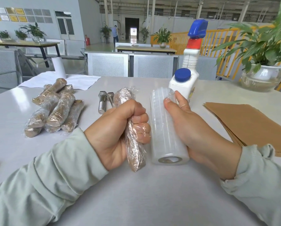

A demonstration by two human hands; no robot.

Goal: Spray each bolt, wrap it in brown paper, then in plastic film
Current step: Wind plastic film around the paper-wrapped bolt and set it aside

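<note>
My left hand (pixel 118 132) grips a bolt wrapped in brown paper and plastic film (pixel 134 150), held nearly upright above the table. Right beside it, my right hand (pixel 193 126) holds the roll of clear plastic film (pixel 164 128), thumb on its upper part. Two bare steel bolts (pixel 104 101) lie behind my left hand. A pile of several wrapped bolts (pixel 55 110) lies at the left. The white spray bottle (pixel 192 62) with a blue trigger stands behind the roll. A stack of brown paper sheets (pixel 249 123) lies at the right.
A white paper roll (pixel 59 66) with an unrolled sheet stands at the far left of the grey table (pixel 152 193). A potted plant in a glass bowl (pixel 260 75) stands at the far right. Metal benches stand beyond the table's far edge.
</note>
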